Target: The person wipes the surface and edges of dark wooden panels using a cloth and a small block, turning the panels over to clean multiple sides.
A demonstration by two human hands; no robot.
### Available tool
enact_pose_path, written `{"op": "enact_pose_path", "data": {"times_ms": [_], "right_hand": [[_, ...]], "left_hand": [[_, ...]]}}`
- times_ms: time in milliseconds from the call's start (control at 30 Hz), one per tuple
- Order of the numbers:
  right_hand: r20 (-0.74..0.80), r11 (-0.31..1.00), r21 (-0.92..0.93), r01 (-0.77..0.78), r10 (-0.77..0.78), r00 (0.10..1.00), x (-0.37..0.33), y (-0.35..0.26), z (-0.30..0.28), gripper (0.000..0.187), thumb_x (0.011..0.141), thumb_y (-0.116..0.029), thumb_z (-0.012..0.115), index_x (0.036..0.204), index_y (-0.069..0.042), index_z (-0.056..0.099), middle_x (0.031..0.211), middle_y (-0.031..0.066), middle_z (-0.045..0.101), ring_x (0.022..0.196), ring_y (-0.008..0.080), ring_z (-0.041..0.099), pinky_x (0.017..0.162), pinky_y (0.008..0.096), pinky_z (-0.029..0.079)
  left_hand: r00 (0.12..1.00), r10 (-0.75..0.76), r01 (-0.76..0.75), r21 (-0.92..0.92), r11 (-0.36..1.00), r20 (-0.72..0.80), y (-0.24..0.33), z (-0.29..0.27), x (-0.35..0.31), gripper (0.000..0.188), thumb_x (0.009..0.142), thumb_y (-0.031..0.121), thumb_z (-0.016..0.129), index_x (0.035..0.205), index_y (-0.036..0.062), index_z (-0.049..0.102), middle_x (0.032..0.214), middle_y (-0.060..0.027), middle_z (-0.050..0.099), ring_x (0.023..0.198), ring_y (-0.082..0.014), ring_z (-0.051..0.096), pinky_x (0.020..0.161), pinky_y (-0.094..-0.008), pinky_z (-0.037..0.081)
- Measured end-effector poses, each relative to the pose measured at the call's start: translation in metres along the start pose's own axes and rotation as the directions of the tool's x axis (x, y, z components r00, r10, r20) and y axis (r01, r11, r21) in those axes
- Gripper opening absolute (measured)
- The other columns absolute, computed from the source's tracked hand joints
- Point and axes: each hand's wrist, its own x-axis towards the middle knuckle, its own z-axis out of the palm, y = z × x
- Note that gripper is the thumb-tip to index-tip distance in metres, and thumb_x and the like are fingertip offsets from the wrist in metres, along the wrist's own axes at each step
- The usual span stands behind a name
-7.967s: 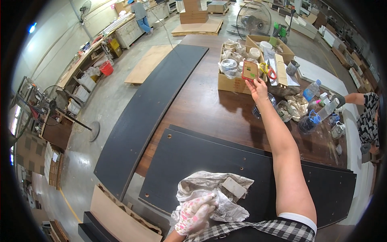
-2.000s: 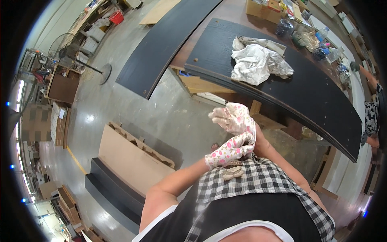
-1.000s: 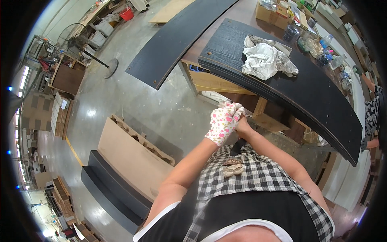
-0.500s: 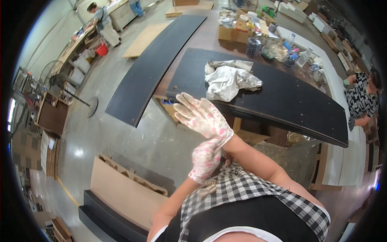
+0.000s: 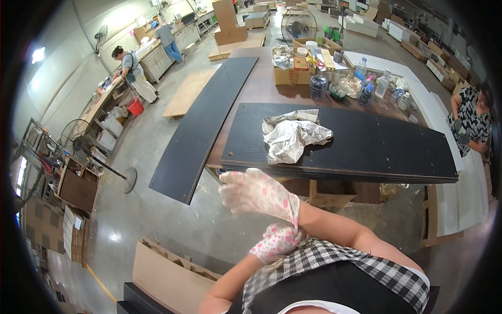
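Observation:
Both my hands wear white gloves with pink spots. My right hand (image 5: 260,194) is raised in front of me, palm side partly turned, its fingers stretched out and holding nothing. At its wrist, my left hand (image 5: 274,242) has its fingers closed on the cuff of the right glove (image 5: 294,215). Beyond my hands lies a stack of long black boards (image 5: 366,138) on the table. A crumpled white cloth (image 5: 294,137) rests on the top board, near its left end.
Left of the stack lies another long black board (image 5: 209,125), its near end jutting past the table. A cardboard box (image 5: 292,76) and several plastic bottles (image 5: 383,83) stand behind. A co-worker (image 5: 469,120) is at the right; a floor fan (image 5: 83,138) stands left.
My view has tilted up, so the table sits lower. My left hand has shifted under the right wrist, at the glove cuff. The right hand's fingers have turned more sideways.

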Motion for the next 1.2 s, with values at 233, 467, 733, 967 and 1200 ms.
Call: {"op": "enact_pose_path", "data": {"times_ms": [233, 467, 733, 967, 1200], "right_hand": [[-0.089, 0.763, -0.644, 0.055, -0.146, 0.985, 0.011, 0.007, -0.037, 0.039, 0.096, -0.015, 0.059, 0.134, -0.006, 0.056, 0.148, 0.0106, 0.049, 0.125, 0.0222, 0.056, 0.102, 0.0304, 0.047], [-0.606, 0.831, -0.553, -0.054, -0.357, 0.711, -0.001, 0.019, -0.068, 0.011, 0.094, -0.009, 0.062, 0.097, -0.005, 0.071, 0.096, 0.0049, 0.072, 0.09, 0.0149, 0.067, 0.079, 0.0327, 0.057], [-0.366, 0.574, -0.818, -0.035, -0.473, 0.801, -0.037, 0.033, -0.067, 0.021, 0.092, -0.007, 0.065, 0.111, -0.002, 0.072, 0.115, 0.0074, 0.071, 0.105, 0.0109, 0.065, 0.088, 0.0272, 0.053], [0.001, 0.394, -0.911, 0.125, -0.299, 0.954, -0.034, 0.023, -0.103, 0.058, 0.099, -0.02, 0.06, 0.151, -0.003, 0.039, 0.165, 0.0122, 0.017, 0.152, 0.0206, 0.016, 0.122, 0.0351, 0.02], [-0.207, 0.81, -0.558, 0.181, -0.347, 0.915, -0.072, -0.048, -0.039, 0.04, 0.099, -0.024, 0.061, 0.132, -0.002, 0.059, 0.111, 0.009, 0.07, 0.098, 0.0112, 0.063, 0.085, 0.0275, 0.05]], "left_hand": [[0.978, -0.061, 0.088, 0.128, 0.988, -0.2, -0.027, 0.018, 0.011, 0.025, 0.092, 0.028, 0.057, 0.095, 0.0042, 0.065, 0.072, -0.0177, 0.064, 0.067, -0.0366, 0.063, 0.066, -0.0453, 0.051], [0.719, -0.209, 0.174, -0.119, 0.977, -0.663, -0.025, -0.003, 0.013, 0.026, 0.088, 0.03, 0.073, 0.083, 0.0063, 0.063, 0.071, -0.0147, 0.066, 0.064, -0.0331, 0.065, 0.061, -0.0412, 0.051], [0.96, -0.166, -0.028, -0.665, 0.747, -0.227, -0.021, 0.01, 0.005, 0.02, 0.094, 0.015, 0.065, 0.08, 0.0018, 0.064, 0.066, 0.0, 0.062, 0.059, -0.0068, 0.054, 0.055, -0.0275, 0.046], [0.978, 0.191, -0.21, -0.462, 0.862, -0.09, 0.021, -0.011, 0.043, 0.017, 0.091, 0.016, 0.066, 0.078, 0.0044, 0.065, 0.07, -0.0085, 0.065, 0.066, -0.0194, 0.064, 0.061, -0.035, 0.05], [0.91, 0.38, -0.412, -0.273, 0.869, -0.164, 0.028, -0.008, 0.094, 0.016, 0.087, 0.017, 0.068, 0.077, 0.0048, 0.067, 0.071, -0.0124, 0.064, 0.068, -0.0302, 0.065, 0.066, -0.0402, 0.052]]}}
